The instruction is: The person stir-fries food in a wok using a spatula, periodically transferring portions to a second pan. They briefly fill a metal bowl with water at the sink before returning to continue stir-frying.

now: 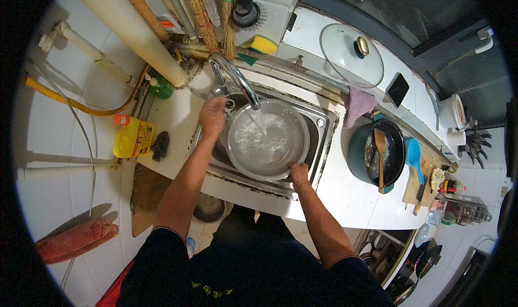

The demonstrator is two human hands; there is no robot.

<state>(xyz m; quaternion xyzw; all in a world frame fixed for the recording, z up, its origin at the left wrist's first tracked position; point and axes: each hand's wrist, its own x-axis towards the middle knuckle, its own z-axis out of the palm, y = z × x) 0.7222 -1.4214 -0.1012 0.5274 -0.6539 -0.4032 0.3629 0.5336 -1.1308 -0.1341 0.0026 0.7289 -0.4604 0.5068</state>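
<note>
Water runs from a chrome faucet (238, 78) into a round metal basin (301, 153), which sits tilted over the stainless steel sink (323, 124). The water in the basin is churned beneath the stream. My right hand (298, 173) grips the basin's rim at its near right side. My left hand (213, 114) is at the left of the basin, beside the faucet's base; its fingertips are partly hidden, and whether they hold anything cannot be told.
Right of the sink stands a dark green pot (358, 157) with a wooden spatula (379, 145) across it. A purple cloth (358, 104) hangs behind. A yellow detergent jug (135, 137) and a dark scouring pad (160, 146) are at the left. A glass lid (344, 56) lies on the ledge.
</note>
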